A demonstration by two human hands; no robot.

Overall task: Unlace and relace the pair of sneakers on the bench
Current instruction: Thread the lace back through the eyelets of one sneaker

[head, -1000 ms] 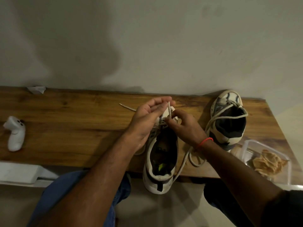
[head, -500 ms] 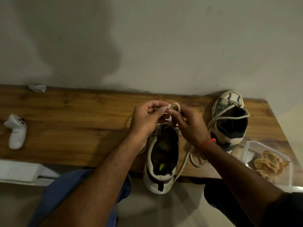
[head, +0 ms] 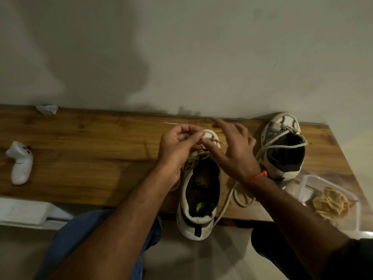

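Observation:
A white sneaker (head: 198,225) lies on the wooden bench (head: 90,154) with its heel hanging over the front edge. My left hand (head: 177,146) pinches its white lace (head: 210,141) above the toe end. My right hand (head: 234,150) hovers just right of the toe with its fingers spread, blurred by motion, holding nothing. The lace's loose end trails in a loop (head: 240,199) on the bench under my right wrist. The second sneaker (head: 282,146) stands at the right against the wall, its lace slack across the opening.
A white game controller (head: 20,162) lies at the bench's left. A crumpled paper scrap (head: 47,109) sits at the back left edge. A clear plastic container (head: 333,201) with tan contents stands at the right front corner. The wall runs close behind the bench.
My right hand has let go of the lace and opened, its fingers spreading up and to the right. My left hand keeps its pinch near the toe.

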